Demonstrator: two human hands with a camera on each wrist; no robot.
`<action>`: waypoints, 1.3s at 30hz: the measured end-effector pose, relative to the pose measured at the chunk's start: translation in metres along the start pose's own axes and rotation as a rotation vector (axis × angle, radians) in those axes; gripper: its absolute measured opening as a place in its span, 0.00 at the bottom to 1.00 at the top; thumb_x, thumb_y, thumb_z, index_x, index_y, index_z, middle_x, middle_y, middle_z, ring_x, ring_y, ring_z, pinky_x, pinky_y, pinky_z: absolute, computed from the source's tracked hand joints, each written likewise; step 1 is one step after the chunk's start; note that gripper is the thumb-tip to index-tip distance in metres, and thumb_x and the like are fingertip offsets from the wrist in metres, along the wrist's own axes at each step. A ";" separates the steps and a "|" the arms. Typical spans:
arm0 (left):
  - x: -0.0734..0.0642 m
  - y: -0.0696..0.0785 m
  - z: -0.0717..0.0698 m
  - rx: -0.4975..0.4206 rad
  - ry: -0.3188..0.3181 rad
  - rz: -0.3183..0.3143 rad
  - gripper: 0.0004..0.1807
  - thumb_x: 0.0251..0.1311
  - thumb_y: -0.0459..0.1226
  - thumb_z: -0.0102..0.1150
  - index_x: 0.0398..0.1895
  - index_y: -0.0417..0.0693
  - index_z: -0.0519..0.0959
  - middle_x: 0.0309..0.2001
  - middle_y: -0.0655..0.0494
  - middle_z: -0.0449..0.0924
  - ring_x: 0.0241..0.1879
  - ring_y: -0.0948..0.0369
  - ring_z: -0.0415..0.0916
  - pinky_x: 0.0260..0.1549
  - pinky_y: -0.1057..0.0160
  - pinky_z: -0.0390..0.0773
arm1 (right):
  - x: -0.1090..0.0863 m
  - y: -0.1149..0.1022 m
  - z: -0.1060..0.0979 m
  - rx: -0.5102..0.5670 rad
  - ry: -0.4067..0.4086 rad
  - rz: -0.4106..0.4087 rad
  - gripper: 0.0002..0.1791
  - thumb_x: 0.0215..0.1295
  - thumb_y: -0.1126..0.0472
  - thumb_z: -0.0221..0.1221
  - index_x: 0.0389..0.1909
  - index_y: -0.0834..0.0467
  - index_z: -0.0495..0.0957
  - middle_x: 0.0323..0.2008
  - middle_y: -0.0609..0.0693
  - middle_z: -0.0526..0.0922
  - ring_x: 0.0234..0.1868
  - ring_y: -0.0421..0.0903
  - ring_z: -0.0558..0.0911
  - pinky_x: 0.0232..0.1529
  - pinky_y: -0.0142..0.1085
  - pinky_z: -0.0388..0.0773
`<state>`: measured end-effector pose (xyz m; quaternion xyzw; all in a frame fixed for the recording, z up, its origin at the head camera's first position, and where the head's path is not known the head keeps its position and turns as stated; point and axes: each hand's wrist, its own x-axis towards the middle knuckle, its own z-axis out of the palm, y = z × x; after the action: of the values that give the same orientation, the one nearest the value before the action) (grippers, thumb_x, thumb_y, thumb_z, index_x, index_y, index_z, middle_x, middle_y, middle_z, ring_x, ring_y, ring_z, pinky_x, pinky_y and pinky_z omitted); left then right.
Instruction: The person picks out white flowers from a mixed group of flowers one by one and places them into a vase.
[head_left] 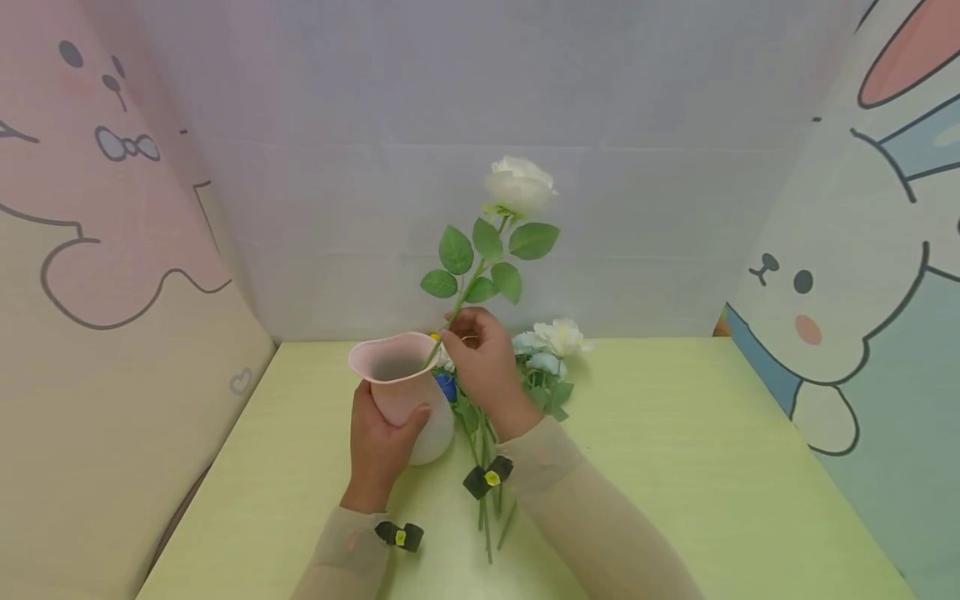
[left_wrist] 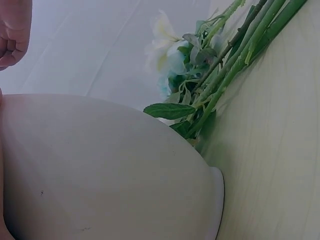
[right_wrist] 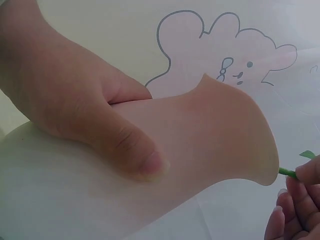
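A pink and white vase point(head_left: 411, 400) with a wavy flared rim stands tilted on the table, and my left hand point(head_left: 382, 442) grips its side, thumb across the front. Above the rim, my right hand point(head_left: 487, 367) pinches the green stem of a white rose point(head_left: 521, 185) between thumb and fingers. The rose leans up to the right, its leaves spread below the bloom. Its lower stem end reaches into the vase mouth. In the right wrist view the stem point(right_wrist: 287, 172) passes behind the vase rim; its tip is hidden.
Right of the vase lies a bunch of flowers, with a white bloom point(head_left: 562, 337), pale blue petals point(head_left: 546, 362) and a blue flower point(head_left: 447, 386). Their stems point(head_left: 486, 508) run toward the front of the yellow-green table point(head_left: 675, 467). Cartoon-printed cloth point(head_left: 847, 350) hangs on both sides.
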<state>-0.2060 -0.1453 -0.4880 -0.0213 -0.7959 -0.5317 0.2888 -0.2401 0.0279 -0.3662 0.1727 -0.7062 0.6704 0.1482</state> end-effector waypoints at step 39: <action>0.000 -0.002 0.001 -0.016 0.003 0.025 0.53 0.45 0.45 0.82 0.72 0.39 0.63 0.61 0.46 0.73 0.52 0.51 0.73 0.51 0.47 0.70 | -0.010 0.004 0.003 -0.321 -0.086 -0.100 0.08 0.73 0.57 0.60 0.41 0.57 0.83 0.39 0.47 0.81 0.38 0.43 0.78 0.39 0.38 0.78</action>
<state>-0.2074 -0.1454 -0.4895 -0.0327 -0.7909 -0.5344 0.2965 -0.2328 0.0258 -0.3745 0.2104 -0.8005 0.5326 0.1766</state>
